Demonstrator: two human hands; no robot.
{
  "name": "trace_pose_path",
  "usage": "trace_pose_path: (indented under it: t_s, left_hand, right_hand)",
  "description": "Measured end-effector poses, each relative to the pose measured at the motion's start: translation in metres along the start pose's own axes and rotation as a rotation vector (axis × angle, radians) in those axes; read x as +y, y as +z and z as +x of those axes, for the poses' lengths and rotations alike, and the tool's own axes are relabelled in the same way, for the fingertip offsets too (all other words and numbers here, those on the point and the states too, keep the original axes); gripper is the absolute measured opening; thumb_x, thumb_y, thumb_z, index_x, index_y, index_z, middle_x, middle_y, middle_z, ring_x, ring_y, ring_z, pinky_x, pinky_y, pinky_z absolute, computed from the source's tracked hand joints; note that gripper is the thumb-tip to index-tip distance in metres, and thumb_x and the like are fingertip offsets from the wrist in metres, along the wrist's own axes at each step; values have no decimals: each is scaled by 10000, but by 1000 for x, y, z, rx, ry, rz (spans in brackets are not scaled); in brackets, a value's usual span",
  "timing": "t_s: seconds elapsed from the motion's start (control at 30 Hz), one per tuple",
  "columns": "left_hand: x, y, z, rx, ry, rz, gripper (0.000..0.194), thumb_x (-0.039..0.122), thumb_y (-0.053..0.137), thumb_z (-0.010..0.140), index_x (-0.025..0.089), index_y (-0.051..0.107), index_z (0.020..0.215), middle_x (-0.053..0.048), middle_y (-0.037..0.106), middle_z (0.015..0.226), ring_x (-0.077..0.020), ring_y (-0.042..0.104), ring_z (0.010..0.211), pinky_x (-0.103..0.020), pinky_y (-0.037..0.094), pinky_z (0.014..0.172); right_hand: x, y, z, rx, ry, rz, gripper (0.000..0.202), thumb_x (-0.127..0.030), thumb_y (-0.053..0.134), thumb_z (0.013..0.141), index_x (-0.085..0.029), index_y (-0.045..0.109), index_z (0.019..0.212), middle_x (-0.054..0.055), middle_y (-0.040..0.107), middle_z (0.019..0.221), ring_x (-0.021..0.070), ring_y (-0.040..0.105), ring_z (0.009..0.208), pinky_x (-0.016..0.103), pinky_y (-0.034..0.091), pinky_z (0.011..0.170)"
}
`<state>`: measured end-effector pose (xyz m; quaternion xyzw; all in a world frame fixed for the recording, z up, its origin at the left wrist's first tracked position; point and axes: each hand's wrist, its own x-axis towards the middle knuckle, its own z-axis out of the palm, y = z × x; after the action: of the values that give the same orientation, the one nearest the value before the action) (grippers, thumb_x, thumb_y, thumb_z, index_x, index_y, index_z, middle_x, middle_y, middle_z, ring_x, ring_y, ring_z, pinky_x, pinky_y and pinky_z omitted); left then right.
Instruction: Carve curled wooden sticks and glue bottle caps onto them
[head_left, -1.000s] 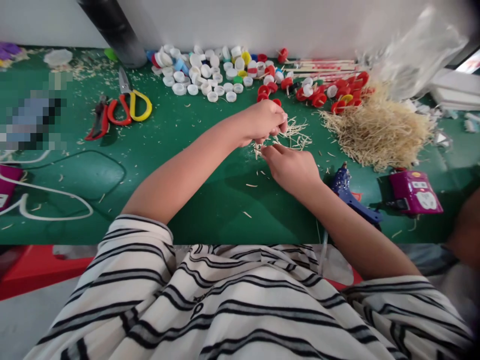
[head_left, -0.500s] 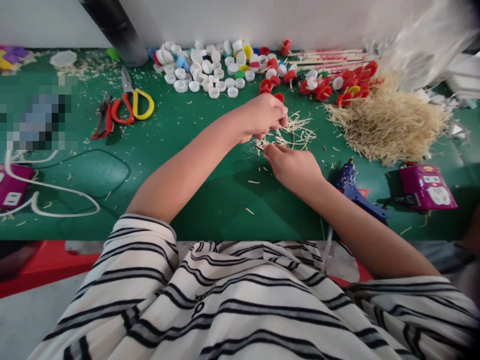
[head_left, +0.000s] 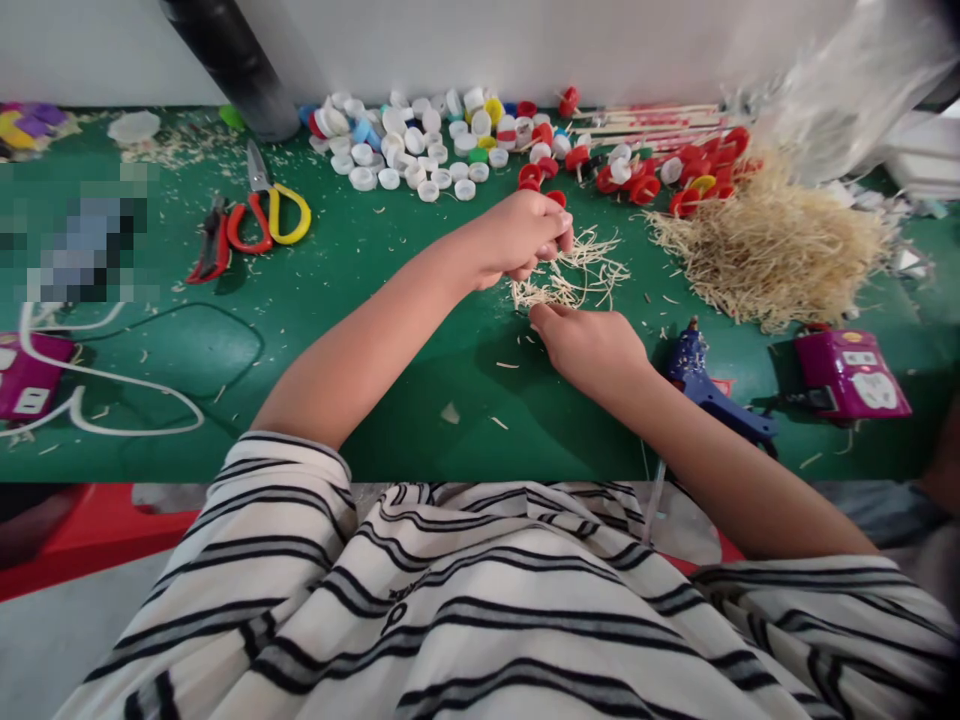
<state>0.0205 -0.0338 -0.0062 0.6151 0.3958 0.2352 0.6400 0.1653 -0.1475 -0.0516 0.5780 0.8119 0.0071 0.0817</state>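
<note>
My left hand [head_left: 525,236] is closed with its fingers curled down over a small loose heap of pale straw shreds [head_left: 596,262]. Whatever it pinches is hidden behind the fingers. Just below and to the right, my right hand [head_left: 592,345] is closed too, thumb and finger pressed together at the near edge of the shreds. I cannot make out what sits between them. Red bottle caps [head_left: 529,174] lie right behind my left hand. A blue glue gun [head_left: 709,385] rests beside my right forearm.
Many mostly white bottle caps [head_left: 414,140] spread along the back. A big straw pile [head_left: 780,245] and a purple socket block [head_left: 855,375] are on the right. Scissors [head_left: 289,213], red-handled pliers [head_left: 211,245] and a dark bottle [head_left: 236,65] stand or lie left on the green table [head_left: 420,420].
My right hand has shifted slightly down, away from my left. The dark tip seen earlier at its fingers no longer shows. My left hand stays nearly in place.
</note>
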Motion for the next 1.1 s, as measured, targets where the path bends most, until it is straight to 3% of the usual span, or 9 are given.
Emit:
trace_pose_path:
  t_s: [0.33, 0.77, 1.1]
  left_hand:
    - [4, 5, 1, 15, -12, 22, 475, 173, 377, 1182, 153, 562, 746, 79, 372, 547, -3, 206, 452, -257, 90, 551]
    - [3, 4, 1, 54, -25, 62, 488, 155, 374, 1171, 152, 567, 723, 78, 368, 536, -6, 205, 453, -259, 104, 549]
    - [2, 4, 0, 23, -30, 58, 473, 159, 375, 1173, 152, 566, 740, 82, 367, 545, 0, 201, 452, -270, 89, 560]
  right_hand:
    - [4, 4, 14, 124, 32, 60, 381, -251, 367, 1135, -213, 693, 1329, 111, 816, 1271, 233, 702, 879, 371, 183, 619]
    - [3, -3, 8, 28, 10, 73, 385, -257, 376, 1141, -216, 647, 1412, 129, 820, 1193, 253, 732, 865, 374, 198, 605]
    - [1, -4, 3, -2, 1, 34, 367, -274, 385, 1149, -219, 680, 1361, 109, 817, 1189, 230, 718, 796, 377, 178, 581]
